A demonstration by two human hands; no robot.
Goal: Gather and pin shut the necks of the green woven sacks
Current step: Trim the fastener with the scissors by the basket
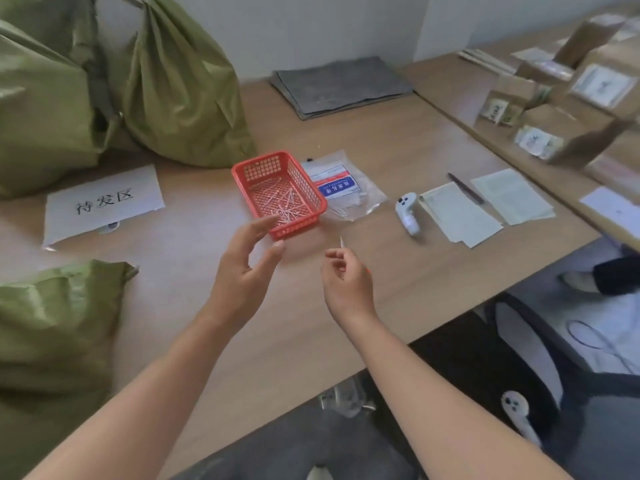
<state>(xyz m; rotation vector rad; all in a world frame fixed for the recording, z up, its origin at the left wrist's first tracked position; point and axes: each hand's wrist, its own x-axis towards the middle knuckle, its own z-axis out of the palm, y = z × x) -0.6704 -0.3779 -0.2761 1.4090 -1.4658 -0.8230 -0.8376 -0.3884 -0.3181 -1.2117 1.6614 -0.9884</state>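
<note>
Crinkled green woven sacks [180, 88] slump at the smooth wooden table's [398, 161] back left, necks bunched; another sack [52, 327] lies near-left. A red plastic lattice basket [294, 231] holds white pins [284, 209]. Beside it the left hand [247, 268] hovers, fingers spread and loosely curved. The right hand [346, 277] pinches what seems a thin pin [341, 241].

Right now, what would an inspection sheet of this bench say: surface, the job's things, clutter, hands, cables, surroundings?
Surface: wooden table, bare by the hands.
Job's things: green sacks at far left, another sack near left; red basket holding thin white pins.
Clutter: paper sign, plastic packet, white controller, paper slips, pen, grey folded stack.
Hands: left hand open beside the basket; right hand pinches one pin.
Cables: thin loop on the floor at right, unclear.
Surroundings: cardboard boxes on a side table.
</note>
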